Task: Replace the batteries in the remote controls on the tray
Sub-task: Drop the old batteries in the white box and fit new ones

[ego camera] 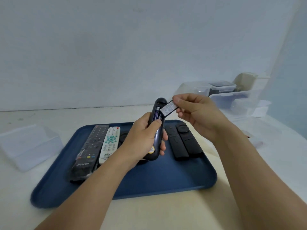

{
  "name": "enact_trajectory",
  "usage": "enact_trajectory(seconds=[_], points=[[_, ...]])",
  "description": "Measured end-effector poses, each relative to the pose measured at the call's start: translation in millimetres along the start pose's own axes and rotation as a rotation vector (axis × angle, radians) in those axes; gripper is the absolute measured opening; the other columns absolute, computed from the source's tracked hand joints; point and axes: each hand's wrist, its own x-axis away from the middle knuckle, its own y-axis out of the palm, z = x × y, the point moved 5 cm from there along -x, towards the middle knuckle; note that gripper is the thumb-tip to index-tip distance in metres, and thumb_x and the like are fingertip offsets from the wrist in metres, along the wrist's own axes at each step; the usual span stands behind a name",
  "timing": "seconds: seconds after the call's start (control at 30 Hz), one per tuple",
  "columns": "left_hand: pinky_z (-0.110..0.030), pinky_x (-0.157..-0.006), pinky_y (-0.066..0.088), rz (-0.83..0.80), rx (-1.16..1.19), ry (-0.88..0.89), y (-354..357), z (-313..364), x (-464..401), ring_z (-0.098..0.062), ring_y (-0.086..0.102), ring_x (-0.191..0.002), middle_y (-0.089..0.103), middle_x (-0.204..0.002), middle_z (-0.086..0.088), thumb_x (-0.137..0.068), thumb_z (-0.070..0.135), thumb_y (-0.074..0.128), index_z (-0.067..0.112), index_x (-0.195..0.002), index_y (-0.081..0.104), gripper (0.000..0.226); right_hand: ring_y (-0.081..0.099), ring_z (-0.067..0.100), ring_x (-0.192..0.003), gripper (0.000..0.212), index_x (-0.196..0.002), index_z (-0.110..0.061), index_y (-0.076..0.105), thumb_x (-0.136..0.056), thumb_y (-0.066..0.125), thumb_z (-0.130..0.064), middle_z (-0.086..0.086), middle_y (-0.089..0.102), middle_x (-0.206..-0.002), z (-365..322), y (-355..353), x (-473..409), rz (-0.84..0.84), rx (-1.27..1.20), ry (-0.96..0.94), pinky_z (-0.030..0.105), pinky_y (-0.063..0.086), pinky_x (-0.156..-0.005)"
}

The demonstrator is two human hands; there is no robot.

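Observation:
My left hand (pixel 141 140) grips a dark rounded remote (pixel 157 130), held upright above the blue tray (pixel 166 178) with its back facing me. Its battery bay is uncovered and a purple battery (pixel 156 113) shows inside, with my thumb just below it. My right hand (pixel 194 110) pinches the remote's battery cover (pixel 168 110) beside the open bay. On the tray lie a long black remote wrapped in plastic (pixel 89 150), a white remote with green buttons (pixel 109 145) and two slim black remotes (pixel 182 141).
A clear plastic box (pixel 28 146) sits on the table left of the tray. Clear plastic containers (pixel 232 97) stand at the back right near the wall. A dark round object (pixel 123 135) lies partly hidden behind my left hand.

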Motion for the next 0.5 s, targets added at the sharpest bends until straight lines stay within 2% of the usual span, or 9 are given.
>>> enact_trajectory(seconds=[0.13, 0.23, 0.3, 0.37, 0.5], points=[[-0.033, -0.045, 0.048, 0.052, 0.104, -0.012, -5.3, 2.4, -1.6, -0.026, 0.054, -0.046, 0.061, -0.068, -0.015, -0.107, 0.02, 0.042, 0.008, -0.094, 0.052, 0.02, 0.058, 0.013, -0.061, 0.019, -0.103, 0.009, 0.066, -0.089, 0.069, -0.004, 0.004, 0.064, -0.067, 3.6, -1.7, -0.8, -0.003, 0.03, 0.005, 0.017, 0.055, -0.06], [-0.029, -0.044, 0.047, 0.047, 0.291, -0.074, -6.7, 2.6, -3.0, -0.027, 0.052, -0.045, 0.058, -0.067, -0.016, -0.107, 0.043, 0.032, 0.006, -0.095, 0.055, 0.045, 0.061, 0.013, -0.061, 0.019, -0.099, 0.004, 0.068, -0.086, 0.074, -0.008, 0.007, 0.066, -0.073, 3.6, -0.3, 0.3, -0.012, 0.15, -0.014, 0.018, 0.054, -0.057], [-0.029, -0.044, 0.046, 0.012, 0.34, -0.072, -7.3, 2.5, -4.2, -0.027, 0.051, -0.045, 0.057, -0.068, -0.016, -0.106, 0.052, 0.027, 0.01, -0.103, 0.055, 0.051, 0.06, 0.013, -0.06, 0.012, -0.094, 0.0, 0.069, -0.086, 0.074, -0.007, 0.007, 0.066, -0.073, 2.7, 3.5, 0.7, -0.017, 0.174, -0.05, 0.017, 0.052, -0.057], [-0.029, -0.044, 0.046, -0.016, 0.332, -0.064, -6.9, 2.0, -4.1, -0.026, 0.051, -0.046, 0.056, -0.068, -0.016, -0.105, 0.053, 0.025, 0.011, -0.107, 0.055, 0.051, 0.06, 0.013, -0.06, 0.009, -0.094, -0.001, 0.07, -0.086, 0.073, -0.006, 0.008, 0.066, -0.074, 1.7, 7.5, 0.9, -0.029, 0.169, -0.092, 0.018, 0.052, -0.057], [-0.03, -0.046, 0.047, -0.011, 0.298, -0.052, -6.8, 0.8, -4.7, -0.027, 0.052, -0.048, 0.058, -0.069, -0.015, -0.106, 0.049, 0.025, 0.012, -0.093, 0.061, 0.053, 0.06, 0.012, -0.058, 0.013, -0.09, -0.002, 0.068, -0.086, 0.075, -0.012, 0.004, 0.066, -0.07, 3.8, 10.7, 1.8, -0.045, 0.25, -0.079, 0.019, 0.051, -0.053]])
